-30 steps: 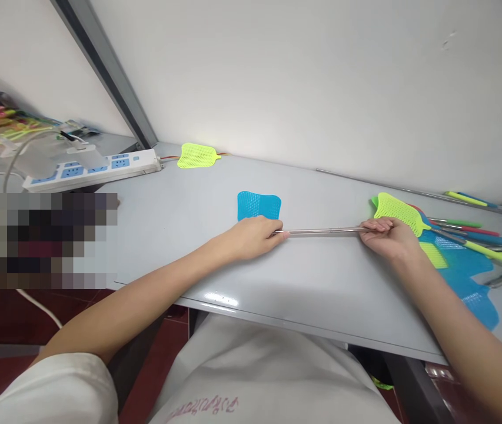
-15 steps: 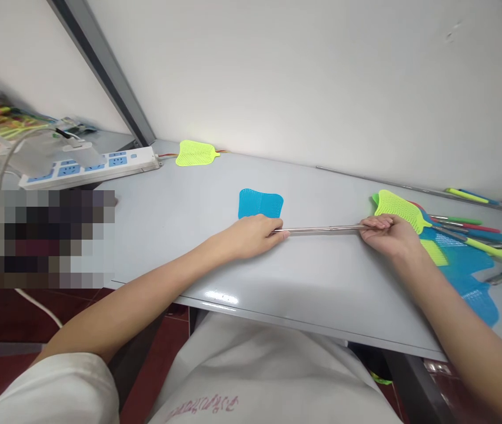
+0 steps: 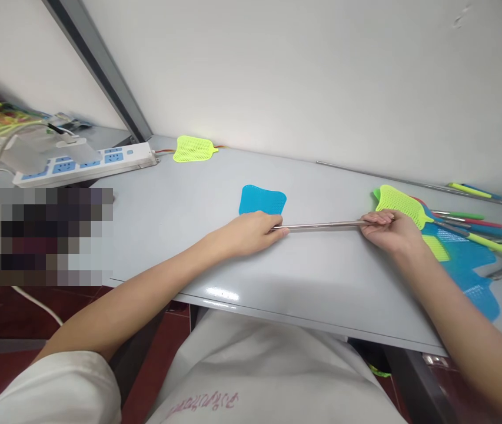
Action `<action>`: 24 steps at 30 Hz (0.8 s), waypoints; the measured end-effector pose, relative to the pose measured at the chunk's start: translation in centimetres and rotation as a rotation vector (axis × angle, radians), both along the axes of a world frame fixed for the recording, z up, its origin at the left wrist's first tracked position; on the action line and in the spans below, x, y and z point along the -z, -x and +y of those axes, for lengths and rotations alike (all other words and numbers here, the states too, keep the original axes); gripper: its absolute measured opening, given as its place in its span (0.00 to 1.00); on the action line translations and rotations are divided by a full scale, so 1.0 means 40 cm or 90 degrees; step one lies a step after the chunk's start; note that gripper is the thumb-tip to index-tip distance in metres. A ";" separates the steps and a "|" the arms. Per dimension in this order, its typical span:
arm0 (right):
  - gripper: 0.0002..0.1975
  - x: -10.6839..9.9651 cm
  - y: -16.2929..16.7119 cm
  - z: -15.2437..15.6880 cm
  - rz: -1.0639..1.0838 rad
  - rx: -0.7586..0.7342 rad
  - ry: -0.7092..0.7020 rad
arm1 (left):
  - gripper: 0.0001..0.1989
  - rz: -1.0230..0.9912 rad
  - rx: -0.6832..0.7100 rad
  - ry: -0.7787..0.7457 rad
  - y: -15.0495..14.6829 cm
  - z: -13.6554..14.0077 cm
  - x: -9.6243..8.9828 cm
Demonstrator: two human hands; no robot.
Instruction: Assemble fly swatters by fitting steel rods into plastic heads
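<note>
A thin silvery telescopic rod (image 3: pixel 316 226) stretches level between my two hands, low over the table. At its left end, my left hand (image 3: pixel 257 232) is closed, thumb and fingers pinching it. My right hand (image 3: pixel 385 228) is turned partly palm-up, its fingers curled around the other end, which they hide. Just behind my left hand lies a blue fly swatter head (image 3: pixel 262 200); the hand covers its near edge, so I cannot tell whether it joins the rod. Right behind my right hand is a yellow-green fly swatter (image 3: pixel 401 205) on top of a pile.
Several blue swatters (image 3: pixel 466 259) with coloured handles lie at the right. A long metal rod (image 3: pixel 378 176) lies along the wall. Another yellow swatter head (image 3: pixel 194 149) rests at the back, beside a white power strip (image 3: pixel 87 165) with plugs. A blurred-out patch (image 3: pixel 43 235) covers the left.
The view has shifted slightly. Both hands keep their hold on the rod in nearly the same place, and the swatters lie as before.
</note>
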State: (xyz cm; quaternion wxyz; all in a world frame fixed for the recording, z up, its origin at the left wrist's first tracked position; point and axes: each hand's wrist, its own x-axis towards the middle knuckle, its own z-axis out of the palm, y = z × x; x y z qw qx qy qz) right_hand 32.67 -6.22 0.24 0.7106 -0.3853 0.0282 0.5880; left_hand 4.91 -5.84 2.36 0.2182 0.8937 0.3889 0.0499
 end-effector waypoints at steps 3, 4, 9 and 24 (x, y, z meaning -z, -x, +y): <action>0.11 -0.001 0.000 0.000 0.006 0.002 0.000 | 0.17 -0.005 0.004 -0.002 0.000 -0.001 -0.001; 0.11 -0.001 -0.001 0.000 0.012 0.006 0.002 | 0.17 -0.005 0.006 -0.001 0.000 -0.001 -0.002; 0.12 -0.004 0.001 -0.001 0.027 0.011 0.004 | 0.17 -0.001 0.005 0.005 0.002 -0.005 -0.007; 0.12 -0.007 0.005 -0.004 0.032 0.009 -0.003 | 0.17 -0.005 0.010 0.012 0.004 -0.004 -0.008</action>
